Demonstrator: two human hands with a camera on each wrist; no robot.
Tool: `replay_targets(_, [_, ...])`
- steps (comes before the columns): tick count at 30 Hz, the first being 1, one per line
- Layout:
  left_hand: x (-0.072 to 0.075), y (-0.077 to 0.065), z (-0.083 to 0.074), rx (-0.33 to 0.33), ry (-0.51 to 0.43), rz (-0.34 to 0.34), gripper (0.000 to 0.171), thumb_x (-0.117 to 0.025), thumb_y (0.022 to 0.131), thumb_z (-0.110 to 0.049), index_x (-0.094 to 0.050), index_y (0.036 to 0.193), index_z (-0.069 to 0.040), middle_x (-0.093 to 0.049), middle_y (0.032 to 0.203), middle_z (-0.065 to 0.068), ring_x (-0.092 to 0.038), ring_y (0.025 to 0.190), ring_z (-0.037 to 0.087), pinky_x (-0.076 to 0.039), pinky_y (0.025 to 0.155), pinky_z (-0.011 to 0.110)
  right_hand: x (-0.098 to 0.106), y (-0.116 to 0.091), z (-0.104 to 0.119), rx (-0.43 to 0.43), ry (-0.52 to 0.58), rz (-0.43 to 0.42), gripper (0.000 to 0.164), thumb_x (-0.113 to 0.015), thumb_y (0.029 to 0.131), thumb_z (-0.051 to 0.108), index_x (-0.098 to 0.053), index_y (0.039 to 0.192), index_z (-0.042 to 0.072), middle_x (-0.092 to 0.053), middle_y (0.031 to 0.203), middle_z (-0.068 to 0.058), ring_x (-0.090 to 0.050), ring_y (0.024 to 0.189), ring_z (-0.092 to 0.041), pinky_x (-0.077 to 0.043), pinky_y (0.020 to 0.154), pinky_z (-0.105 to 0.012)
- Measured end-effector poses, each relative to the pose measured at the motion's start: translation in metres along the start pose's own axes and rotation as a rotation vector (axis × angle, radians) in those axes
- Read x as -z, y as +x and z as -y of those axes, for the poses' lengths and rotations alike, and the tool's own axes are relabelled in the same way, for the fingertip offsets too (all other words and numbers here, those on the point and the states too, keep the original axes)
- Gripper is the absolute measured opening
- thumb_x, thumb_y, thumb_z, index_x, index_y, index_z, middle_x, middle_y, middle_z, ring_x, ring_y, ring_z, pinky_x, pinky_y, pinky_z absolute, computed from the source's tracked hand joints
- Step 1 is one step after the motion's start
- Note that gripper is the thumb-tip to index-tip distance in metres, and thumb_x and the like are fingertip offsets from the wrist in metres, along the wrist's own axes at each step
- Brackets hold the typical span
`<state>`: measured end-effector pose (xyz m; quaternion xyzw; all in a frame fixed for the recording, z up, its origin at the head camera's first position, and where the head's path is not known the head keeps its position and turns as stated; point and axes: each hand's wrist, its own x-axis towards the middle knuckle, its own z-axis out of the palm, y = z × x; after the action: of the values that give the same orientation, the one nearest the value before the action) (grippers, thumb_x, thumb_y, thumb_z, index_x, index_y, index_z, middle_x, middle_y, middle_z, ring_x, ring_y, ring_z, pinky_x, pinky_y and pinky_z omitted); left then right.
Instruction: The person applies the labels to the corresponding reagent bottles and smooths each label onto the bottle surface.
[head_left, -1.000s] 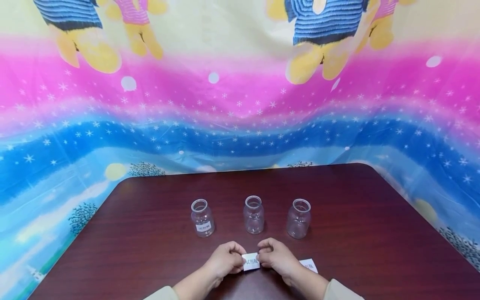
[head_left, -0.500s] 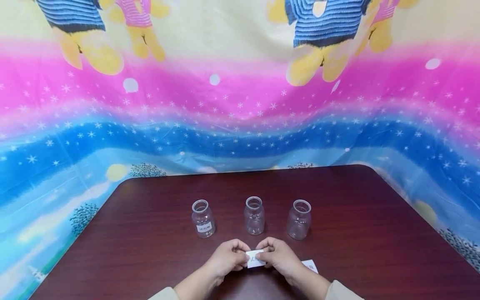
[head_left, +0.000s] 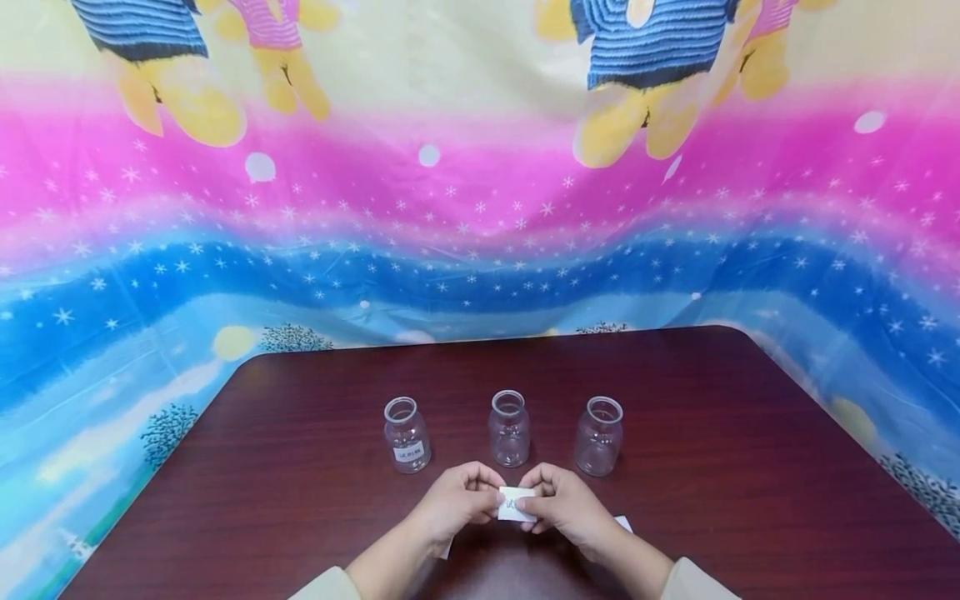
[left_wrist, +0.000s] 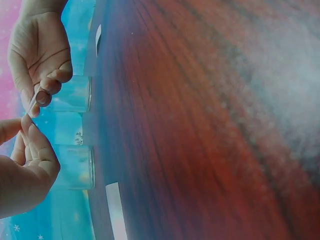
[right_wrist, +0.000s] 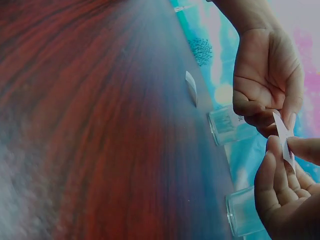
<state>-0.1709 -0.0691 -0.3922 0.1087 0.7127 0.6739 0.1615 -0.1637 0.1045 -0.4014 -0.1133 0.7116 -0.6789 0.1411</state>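
Both hands hold a small white label [head_left: 516,504] with dark printed characters, raised above the table in front of the middle jar. My left hand [head_left: 459,502] pinches its left edge between thumb and fingers. At the other side my right hand [head_left: 566,510] pinches it, the thumb covering part of the print. In the right wrist view the label [right_wrist: 284,142] appears edge-on between the fingertips. Three clear glass jars stand in a row beyond the hands: the left jar [head_left: 406,433] bears a similar label, while the middle jar [head_left: 509,427] and right jar [head_left: 599,435] show none.
A white slip [head_left: 446,550] lies on the table beside the left forearm. Another white label [head_left: 624,523] lies partly hidden behind the right forearm. The dark red wooden table [head_left: 300,467] ends at a colourful printed curtain [head_left: 480,208].
Both hands have moved forward and slightly right with the label, and have drawn closer together. A white slip now shows beside the left forearm. The jars have stayed put.
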Motion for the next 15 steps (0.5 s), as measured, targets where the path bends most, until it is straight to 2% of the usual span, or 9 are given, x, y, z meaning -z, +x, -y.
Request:
replay_targets(8, [0.0021, -0.0005, -0.0018, 0.051, -0.07, 0.046, 0.016, -0.055, 0.077, -0.003, -0.053, 0.09, 0.007, -0.055, 0.07, 0.002, -0.054, 0.058, 0.009, -0.044, 0.053, 0.019, 0.0022, 0.0003, 0.0025, 0.051, 0.032, 0.02, 0.022, -0.057, 0.073, -0.001, -0.046, 0.09, -0.011, -0.053, 0.068, -0.006, -0.054, 0.056, -0.014, -0.044, 0.05, -0.021])
replay_targets(15, [0.0033, -0.001, -0.0045, 0.059, -0.067, 0.085, 0.015, -0.053, 0.079, -0.002, -0.053, 0.089, 0.009, -0.056, 0.065, 0.004, -0.055, 0.057, 0.009, -0.044, 0.053, 0.018, 0.0044, 0.0015, 0.0018, 0.071, 0.032, 0.009, 0.025, -0.059, 0.074, 0.0, -0.046, 0.091, -0.013, -0.053, 0.069, -0.006, -0.055, 0.056, -0.015, -0.044, 0.05, -0.022])
